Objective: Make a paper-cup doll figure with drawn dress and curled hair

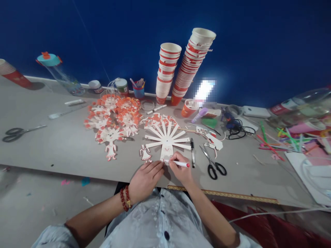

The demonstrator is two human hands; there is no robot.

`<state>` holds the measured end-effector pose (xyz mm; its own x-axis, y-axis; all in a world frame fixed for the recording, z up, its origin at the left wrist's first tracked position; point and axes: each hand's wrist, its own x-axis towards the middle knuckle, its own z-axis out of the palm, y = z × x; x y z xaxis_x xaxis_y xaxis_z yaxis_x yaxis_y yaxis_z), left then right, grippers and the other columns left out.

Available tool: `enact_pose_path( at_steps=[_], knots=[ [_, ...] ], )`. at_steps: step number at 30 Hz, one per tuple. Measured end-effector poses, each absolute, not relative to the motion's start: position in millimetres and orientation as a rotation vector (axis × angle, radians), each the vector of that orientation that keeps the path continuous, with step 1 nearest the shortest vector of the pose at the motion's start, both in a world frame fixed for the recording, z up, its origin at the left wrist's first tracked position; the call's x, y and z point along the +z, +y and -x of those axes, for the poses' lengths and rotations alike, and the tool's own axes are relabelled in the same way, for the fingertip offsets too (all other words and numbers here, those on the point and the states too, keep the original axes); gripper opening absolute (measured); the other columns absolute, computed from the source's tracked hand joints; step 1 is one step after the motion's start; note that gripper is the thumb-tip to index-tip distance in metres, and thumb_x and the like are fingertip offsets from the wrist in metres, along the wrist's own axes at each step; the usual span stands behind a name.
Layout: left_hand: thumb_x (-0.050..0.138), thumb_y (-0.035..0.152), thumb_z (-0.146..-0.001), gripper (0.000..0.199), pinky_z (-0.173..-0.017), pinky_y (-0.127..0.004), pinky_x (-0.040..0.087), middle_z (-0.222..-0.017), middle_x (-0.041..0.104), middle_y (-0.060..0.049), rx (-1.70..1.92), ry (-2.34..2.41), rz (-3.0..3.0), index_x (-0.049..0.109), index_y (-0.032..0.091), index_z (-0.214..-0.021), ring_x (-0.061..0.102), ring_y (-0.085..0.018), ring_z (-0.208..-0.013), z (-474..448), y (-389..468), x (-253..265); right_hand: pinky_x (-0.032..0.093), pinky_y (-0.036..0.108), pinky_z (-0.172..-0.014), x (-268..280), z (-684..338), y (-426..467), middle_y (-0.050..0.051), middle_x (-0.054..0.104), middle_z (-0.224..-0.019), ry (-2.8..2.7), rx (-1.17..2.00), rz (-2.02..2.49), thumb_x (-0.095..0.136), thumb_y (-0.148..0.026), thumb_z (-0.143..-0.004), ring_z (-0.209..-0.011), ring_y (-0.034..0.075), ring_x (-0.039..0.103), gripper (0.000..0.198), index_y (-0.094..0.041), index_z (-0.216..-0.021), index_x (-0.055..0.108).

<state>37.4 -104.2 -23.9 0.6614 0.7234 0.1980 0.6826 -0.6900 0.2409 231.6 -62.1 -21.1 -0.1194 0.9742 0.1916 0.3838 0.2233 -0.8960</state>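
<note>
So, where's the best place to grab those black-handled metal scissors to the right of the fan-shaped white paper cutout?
Probably by the two black loops, coming from the near edge of the grey table. The black-handled metal scissors lie flat, loops spread toward the person, blades pointing away. The right hand is closest, but it holds a white marker with a red end.

I get a moderately bright view, the blue wall (116, 31) darker toward its top. A hazy glow surrounds a pixelated white patch (205, 90). The paper cutout (167, 148) looks pale, its detail soft. Wide-angle distortion stretches my edges, smearing the bottle (306, 103); a shadow falls beside the leftmost cups (16, 76).
</note>
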Motion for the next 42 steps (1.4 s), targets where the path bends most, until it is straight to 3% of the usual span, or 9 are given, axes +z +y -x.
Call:
enact_pose_path(
  at_steps=[42],
  knots=[
    [0.046, 0.016, -0.096, 0.029, -0.110, -0.039, 0.036, -0.140, 0.054, -0.008, 0.412, 1.177, -2.749, 0.057, 0.018, -0.123, 0.044, -0.020, -0.132, -38.6, -103.7, -22.3, 0.030, 0.024, -0.051, -22.2, -232.8, -62.6, -0.006, 0.041, -0.055, -1.620, 0.831, 1.284, 0.050, -0.016, -0.078, -0.051, 0.011, 0.038, 0.017, -0.022, -0.063, 0.045]
  ],
)
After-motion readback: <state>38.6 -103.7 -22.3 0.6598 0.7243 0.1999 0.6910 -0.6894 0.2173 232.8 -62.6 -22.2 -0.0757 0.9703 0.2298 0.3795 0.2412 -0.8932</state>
